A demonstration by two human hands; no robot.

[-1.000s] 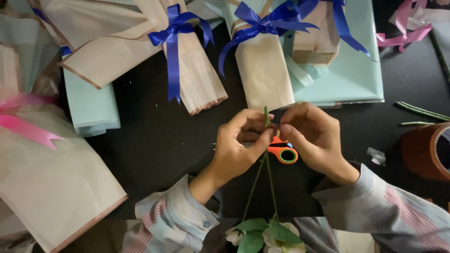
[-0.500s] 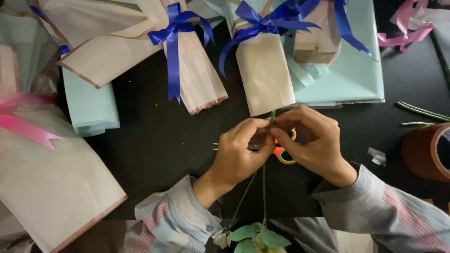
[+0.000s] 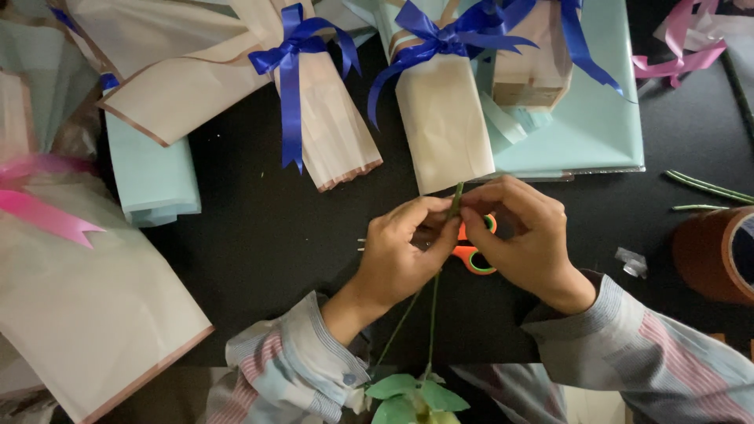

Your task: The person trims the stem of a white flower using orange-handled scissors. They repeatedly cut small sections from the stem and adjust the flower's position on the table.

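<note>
Pinching the green flower stem (image 3: 455, 201) with our left hand (image 3: 402, 253) and right hand (image 3: 525, 245) above the orange scissors (image 3: 474, 250), we judged it might snap.

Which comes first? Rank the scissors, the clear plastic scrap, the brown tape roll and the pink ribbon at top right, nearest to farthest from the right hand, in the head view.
From the right hand:
1. Scissors: directly under the hand, orange handles showing beside the fingers.
2. Clear plastic scrap: on the black table, to its right.
3. Brown tape roll: further right, at the picture's edge.
4. Pink ribbon: far top right corner.
</note>
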